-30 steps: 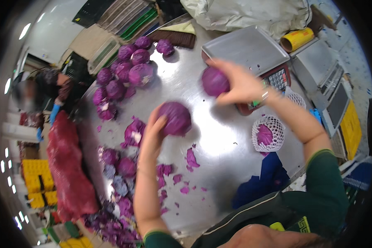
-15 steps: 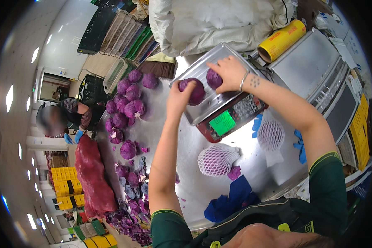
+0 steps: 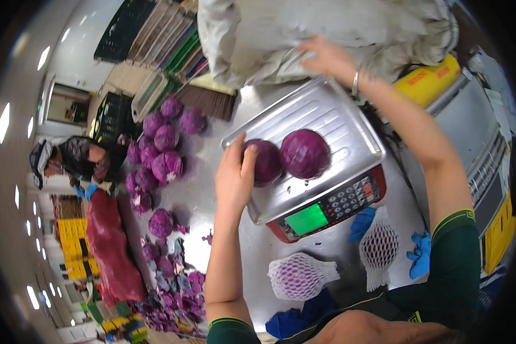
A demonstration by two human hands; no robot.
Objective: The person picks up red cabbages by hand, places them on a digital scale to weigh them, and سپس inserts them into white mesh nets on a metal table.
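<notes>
Two red cabbages sit side by side in the metal tray (image 3: 350, 135) of a digital scale (image 3: 344, 200) with a lit green display. My left hand (image 3: 235, 176) is closed round the outer side of the left cabbage (image 3: 268, 166), thumb on top. Beside it, the right cabbage (image 3: 305, 153) rests untouched. Beyond the tray's far edge, my right hand (image 3: 328, 59) is over the rim of a large white sack (image 3: 269, 43), fingers apart and holding nothing visible. Nearer me lie a white foam net sleeve (image 3: 301, 276) around something purple and another foam net (image 3: 379, 249).
Several red cabbages (image 3: 166, 137) stand at the table's left, with trimmed leaves (image 3: 178, 298) nearer me. A person in blue gloves (image 3: 86, 192) handles a red sack (image 3: 112, 246). Blue gloves (image 3: 421, 255) and a blue cloth-like piece (image 3: 304, 315) lie nearby; a yellow roll (image 3: 430, 80) is at far right.
My right hand has let go of the right cabbage and moved away to the white sack. That cabbage now rests against or close beside the left one, which my left hand still holds.
</notes>
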